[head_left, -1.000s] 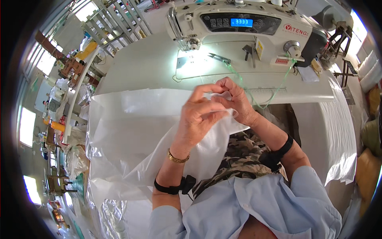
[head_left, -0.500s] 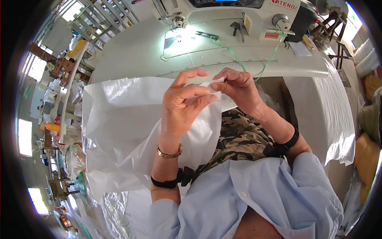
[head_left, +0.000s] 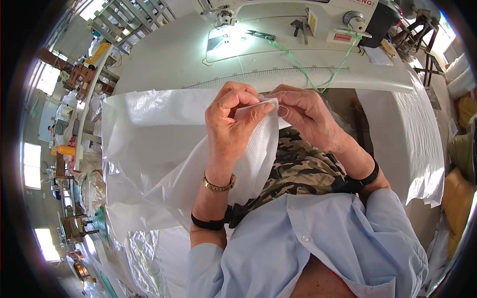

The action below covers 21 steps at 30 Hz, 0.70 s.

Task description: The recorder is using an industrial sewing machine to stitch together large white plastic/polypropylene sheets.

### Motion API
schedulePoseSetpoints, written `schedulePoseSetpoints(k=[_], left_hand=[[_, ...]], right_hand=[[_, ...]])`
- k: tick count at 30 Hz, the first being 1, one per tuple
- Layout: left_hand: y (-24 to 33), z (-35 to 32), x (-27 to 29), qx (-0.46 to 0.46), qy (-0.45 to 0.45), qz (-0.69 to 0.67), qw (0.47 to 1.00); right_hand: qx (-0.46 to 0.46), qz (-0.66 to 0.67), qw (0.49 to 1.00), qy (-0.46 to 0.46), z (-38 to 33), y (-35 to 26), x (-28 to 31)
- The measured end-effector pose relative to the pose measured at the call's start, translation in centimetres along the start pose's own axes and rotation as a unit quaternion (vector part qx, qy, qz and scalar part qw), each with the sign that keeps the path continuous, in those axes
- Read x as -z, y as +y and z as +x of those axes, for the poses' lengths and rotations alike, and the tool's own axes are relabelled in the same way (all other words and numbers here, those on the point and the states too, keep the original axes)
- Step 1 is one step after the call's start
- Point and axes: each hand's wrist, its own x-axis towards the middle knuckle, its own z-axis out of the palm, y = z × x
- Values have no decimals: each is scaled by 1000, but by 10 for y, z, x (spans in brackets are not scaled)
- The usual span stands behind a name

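Note:
A white woven plastic sheet [head_left: 149, 134] hangs over my lap, its upper corner lifted in front of the sewing table. My left hand [head_left: 232, 119] is closed on that corner, thumb pressed against the folded edge. Close against it, my right hand [head_left: 309, 116] pinches the same corner with bent fingers. A fine pale loop of thread [head_left: 284, 111] stands out beside my right thumb, next to the sheet's edge. The fingertips of both hands partly hide the corner.
Beyond my hands is the white sewing table [head_left: 164, 54] with a lit sewing machine [head_left: 343, 25]. Black thread snips [head_left: 261, 35] lie near the needle area, with green string [head_left: 298, 64] trailing from there. Another white sheet [head_left: 405, 144] drapes at right. Camouflage cloth [head_left: 303, 164] covers my lap.
My left fingers have closed in on the sheet's corner, where they were spread before. My right hand has turned and shifted slightly down and right. The thread loop now shows.

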Motion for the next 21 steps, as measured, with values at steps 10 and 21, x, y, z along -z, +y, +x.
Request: schedulePoseSetpoints(k=[10,21], left_hand=[[-3,6,4,-35,-13,-3,999],[14,18,80,-14,-120,209,970]], right_hand=[[20,-34,999,-10,1,0,-3],[115,-119,984,63,13,-2,14]])
